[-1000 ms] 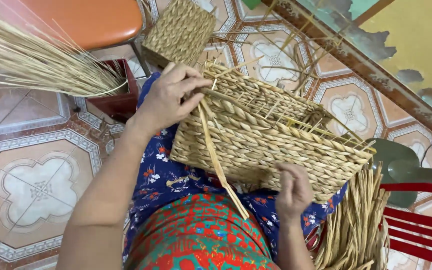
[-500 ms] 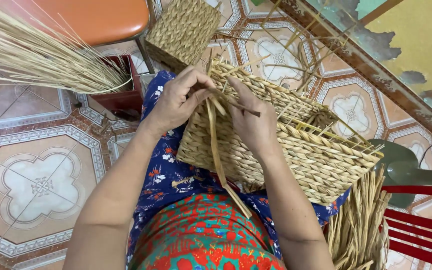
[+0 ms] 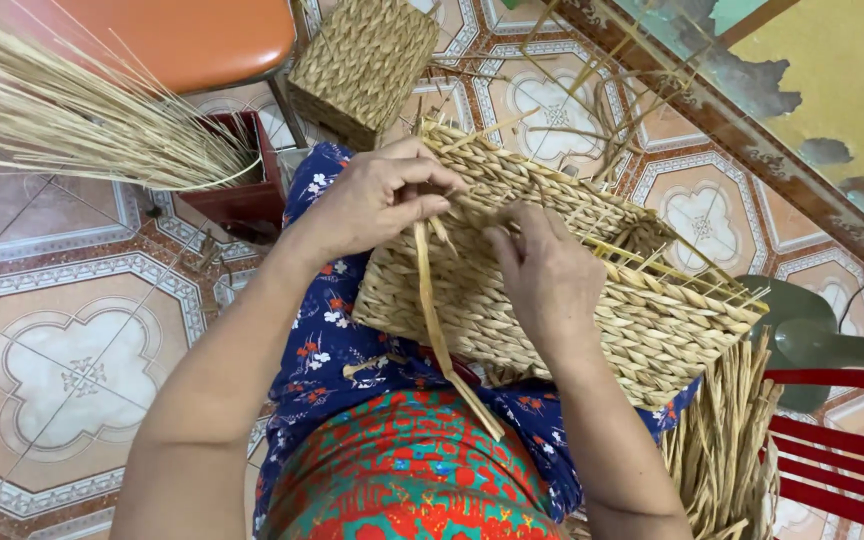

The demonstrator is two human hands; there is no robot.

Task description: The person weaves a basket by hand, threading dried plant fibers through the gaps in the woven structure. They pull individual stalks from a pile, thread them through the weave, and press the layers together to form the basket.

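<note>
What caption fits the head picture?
Both hands, left hand and right hand, weave a straw strand into a basket.

Up top sits an orange stool seat (image 3: 182, 40), and just right of it a finished woven box (image 3: 362, 65) stands on the patterned floor tiles (image 3: 62, 370). Below the stool's left side a sheaf of pale straw (image 3: 72, 120) fans across, its ends over a dark red box (image 3: 237, 185). Far down to the stool's right, a red chair (image 3: 842, 470) shows beside a green one (image 3: 812, 335).

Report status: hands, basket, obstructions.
Left hand and right hand pinch a flat straw strand. Rectangular woven straw basket rests on lap. Nothing blocking.
</note>
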